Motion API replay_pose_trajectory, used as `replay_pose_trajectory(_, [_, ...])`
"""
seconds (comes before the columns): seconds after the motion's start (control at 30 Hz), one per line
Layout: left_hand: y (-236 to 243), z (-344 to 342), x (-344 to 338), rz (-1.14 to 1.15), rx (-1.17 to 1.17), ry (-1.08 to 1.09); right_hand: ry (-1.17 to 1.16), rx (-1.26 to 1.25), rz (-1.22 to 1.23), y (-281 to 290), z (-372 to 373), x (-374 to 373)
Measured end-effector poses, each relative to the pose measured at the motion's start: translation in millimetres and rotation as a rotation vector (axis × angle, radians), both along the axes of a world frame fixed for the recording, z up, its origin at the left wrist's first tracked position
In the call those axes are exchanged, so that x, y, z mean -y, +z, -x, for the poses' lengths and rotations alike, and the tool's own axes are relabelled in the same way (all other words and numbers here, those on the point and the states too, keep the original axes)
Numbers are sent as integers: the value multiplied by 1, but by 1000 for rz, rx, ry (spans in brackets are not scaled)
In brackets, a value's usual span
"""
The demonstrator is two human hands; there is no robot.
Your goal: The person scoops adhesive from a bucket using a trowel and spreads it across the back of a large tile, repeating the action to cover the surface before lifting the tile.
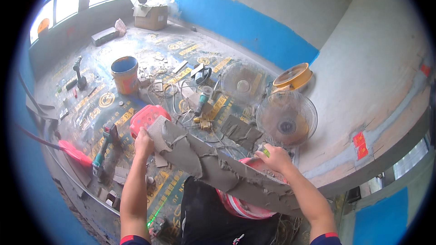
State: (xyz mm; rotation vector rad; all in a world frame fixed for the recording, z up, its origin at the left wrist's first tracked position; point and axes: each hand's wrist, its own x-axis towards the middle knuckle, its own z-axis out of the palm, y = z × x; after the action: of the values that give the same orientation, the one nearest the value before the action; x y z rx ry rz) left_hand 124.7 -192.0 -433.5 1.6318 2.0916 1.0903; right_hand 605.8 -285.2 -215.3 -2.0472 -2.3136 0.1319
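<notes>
My left hand (pixel 144 143) grips the far left end of a long strip of tile (pixel 218 170), whose upper face is covered in rough, wet grey mortar. The strip slants down to the right across a pink-red bucket (pixel 234 205), hiding much of it. Closed round a tool with a yellow-green handle (pixel 264 150), my right hand (pixel 276 159) is above the bucket's far rim. Just beyond that handle is a flat, mortar-smeared grey piece (pixel 240 131); whether it is the tool's blade, I cannot tell. A red plastic piece with holes (pixel 147 117) is beside my left hand.
Two fan guards (pixel 287 119) and a yellow fan ring (pixel 293 76) are at the right. Cables, an angle grinder (pixel 203 102), a green power tool (pixel 105 149) and a mortar-stained bucket (pixel 125 79) litter the covered floor. A carton (pixel 151 17) stands at the back, a low ledge (pixel 381 145) at right.
</notes>
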Motion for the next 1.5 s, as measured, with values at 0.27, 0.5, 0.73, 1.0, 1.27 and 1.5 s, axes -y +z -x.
replay_pose_trajectory(0.27, [5,-9,3,-18,42,15,256,339,-245,1,-48,81])
replay_pose_trajectory(0.5, [4,-7,3,-31,19,15,346,369,-340,-38,-53,84])
replay_pose_trajectory(0.73, [4,-6,-4,17,-7,15,395,308,-467,-61,28,20])
replay_pose_trajectory(1.0, [-66,44,-18,-201,-186,-26,100,-220,-368,12,1,74])
replay_pose_trajectory(1.27, [-24,6,-14,-34,-120,-48,-669,-761,648,48,-84,152])
replay_pose_trajectory(1.5, [-50,22,-23,-43,-370,-125,-740,-591,562,12,-113,168])
